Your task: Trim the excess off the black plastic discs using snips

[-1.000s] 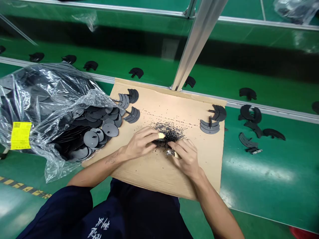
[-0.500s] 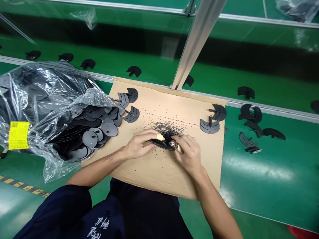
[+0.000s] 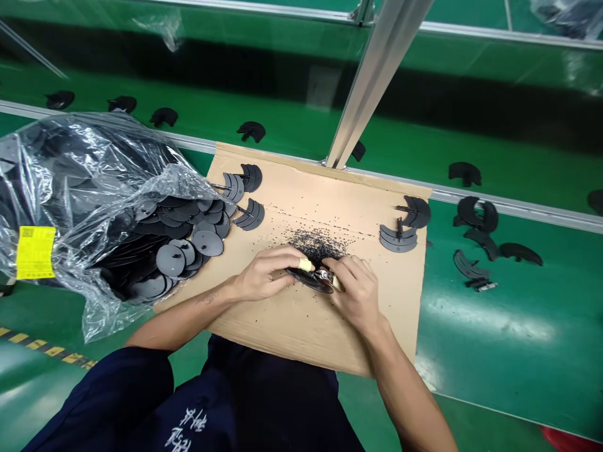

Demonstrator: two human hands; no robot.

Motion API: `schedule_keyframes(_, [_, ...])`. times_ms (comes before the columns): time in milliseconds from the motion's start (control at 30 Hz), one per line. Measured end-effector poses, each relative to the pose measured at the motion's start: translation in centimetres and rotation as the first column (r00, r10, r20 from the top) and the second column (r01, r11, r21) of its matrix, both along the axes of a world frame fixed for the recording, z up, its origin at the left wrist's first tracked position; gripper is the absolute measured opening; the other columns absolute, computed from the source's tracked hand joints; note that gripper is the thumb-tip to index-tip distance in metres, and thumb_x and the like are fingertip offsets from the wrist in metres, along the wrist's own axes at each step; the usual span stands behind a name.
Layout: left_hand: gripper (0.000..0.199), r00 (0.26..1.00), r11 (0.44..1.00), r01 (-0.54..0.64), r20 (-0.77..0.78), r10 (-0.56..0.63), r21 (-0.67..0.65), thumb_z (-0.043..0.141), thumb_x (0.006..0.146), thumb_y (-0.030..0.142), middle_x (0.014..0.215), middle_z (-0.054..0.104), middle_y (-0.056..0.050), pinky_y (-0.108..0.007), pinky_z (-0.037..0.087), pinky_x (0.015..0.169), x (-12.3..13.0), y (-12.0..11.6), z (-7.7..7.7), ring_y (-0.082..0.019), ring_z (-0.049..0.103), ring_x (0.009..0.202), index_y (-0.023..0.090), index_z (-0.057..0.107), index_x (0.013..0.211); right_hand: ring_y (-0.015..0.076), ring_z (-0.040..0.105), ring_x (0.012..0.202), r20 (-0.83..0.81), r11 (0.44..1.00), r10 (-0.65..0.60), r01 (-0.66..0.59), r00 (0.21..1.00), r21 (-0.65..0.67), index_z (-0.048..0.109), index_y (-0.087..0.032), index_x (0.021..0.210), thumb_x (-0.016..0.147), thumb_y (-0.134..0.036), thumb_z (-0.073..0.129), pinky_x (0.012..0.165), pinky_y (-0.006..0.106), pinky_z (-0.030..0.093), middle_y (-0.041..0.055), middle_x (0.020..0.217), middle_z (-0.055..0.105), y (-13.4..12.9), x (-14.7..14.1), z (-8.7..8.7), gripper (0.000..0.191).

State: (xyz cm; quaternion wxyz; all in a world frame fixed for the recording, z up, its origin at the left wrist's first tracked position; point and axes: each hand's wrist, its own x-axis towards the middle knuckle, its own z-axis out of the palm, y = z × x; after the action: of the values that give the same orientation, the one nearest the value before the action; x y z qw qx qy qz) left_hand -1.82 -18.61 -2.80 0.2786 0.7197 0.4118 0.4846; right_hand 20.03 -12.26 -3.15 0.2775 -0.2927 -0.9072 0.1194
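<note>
Between my hands is a dark round disc (image 3: pixel 313 281), tilted above the cardboard. My left hand (image 3: pixel 266 273) pinches its left edge, with yellow tape round one finger. Wrapped round a small metal tool (image 3: pixel 325 275), my right hand (image 3: pixel 355 290) holds it against the disc's right side; most of the tool is hidden by the fingers. A heap of tiny black bits (image 3: pixel 315 243) lies on the cardboard sheet (image 3: pixel 282 326) just beyond the disc.
A clear plastic bag (image 3: pixel 85 169) spills many dark discs (image 3: pixel 170 260) at the left. Curved black pieces (image 3: pixel 398 238) lie on the cardboard's right side, others (image 3: pixel 521 252) on the green table (image 3: pixel 494 339). A metal post (image 3: pixel 377 81) rises behind the cardboard.
The disc has tipped so that more of its face shows, and the metal tool has shifted slightly down and left against it. Both hands keep their hold.
</note>
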Motion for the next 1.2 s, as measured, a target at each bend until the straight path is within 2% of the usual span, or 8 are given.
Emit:
schedule_keyframes(133, [0.022,1.000,1.000,0.002,0.004,-0.002,0.010,0.060,0.093,0.012,0.100,0.072,-0.011,-0.032,0.060,0.078,0.1,-0.1,-0.2,-0.018,0.069,0.092,0.016,0.067,0.114,0.0167,0.048,0.068,0.005,1.000,0.005,-0.005,1.000,0.024,0.068,-0.014,0.101,0.098,-0.020,0.054,0.062,0.031,0.034,0.0043,0.073,0.062,-0.2,-0.1,0.0,0.016])
schedule_keyframes(367, [0.020,1.000,0.999,-0.022,0.020,0.021,0.040,0.062,0.094,0.016,0.099,0.074,-0.012,-0.032,0.060,0.078,0.4,-0.2,-0.5,-0.018,0.070,0.090,0.016,0.069,0.113,0.0165,0.049,0.066,0.080,0.995,-0.056,0.049,0.995,0.085,0.071,-0.015,0.102,0.098,-0.018,0.054,0.062,0.031,0.035,0.0031,0.069,0.061,-0.6,-0.3,0.0,0.017])
schedule_keyframes(567, [0.019,0.998,0.994,-0.061,0.025,0.058,0.093,0.065,0.094,0.019,0.095,0.075,-0.012,-0.030,0.061,0.075,0.6,-0.2,-0.8,-0.017,0.071,0.086,0.014,0.069,0.112,0.0150,0.051,0.061,0.094,0.984,-0.087,0.072,0.992,0.161,0.072,-0.016,0.101,0.093,-0.007,0.053,0.061,0.029,0.035,0.0013,0.063,0.061,-0.8,-0.4,-0.2,0.022])
schedule_keyframes(833, [0.023,0.999,0.996,-0.042,0.024,0.040,0.084,0.064,0.092,0.014,0.098,0.073,-0.012,-0.032,0.060,0.076,0.5,-0.2,-0.5,-0.018,0.069,0.089,0.016,0.068,0.115,0.0151,0.061,0.063,-0.070,0.993,-0.046,0.038,0.997,-0.111,0.071,-0.016,0.100,0.093,-0.010,0.050,0.063,0.026,0.045,0.0035,0.072,0.070,-0.8,-0.3,-0.5,0.023])
schedule_keyframes(1100, [0.027,0.998,0.994,-0.063,0.009,0.063,0.092,0.064,0.089,0.012,0.098,0.071,-0.010,-0.033,0.057,0.074,0.4,-0.1,-0.1,-0.017,0.067,0.087,0.017,0.067,0.116,0.0200,0.062,0.071,-0.065,0.993,-0.059,0.053,0.996,-0.101,0.069,-0.017,0.106,0.091,-0.013,0.050,0.066,0.032,0.047,0.0071,0.079,0.069,-0.3,-0.3,-1.0,0.024])
schedule_keyframes(1200, [0.026,0.996,0.992,-0.084,-0.032,0.088,0.094,0.064,0.091,0.016,0.100,0.071,-0.010,-0.035,0.057,0.077,0.3,0.1,-0.3,-0.019,0.067,0.089,0.017,0.066,0.117,0.0204,0.061,0.073,-0.116,0.985,-0.014,-0.007,0.993,-0.174,0.066,-0.019,0.108,0.091,-0.018,0.056,0.066,0.032,0.048,0.0064,0.082,0.069,-0.4,-0.4,-0.5,0.020])
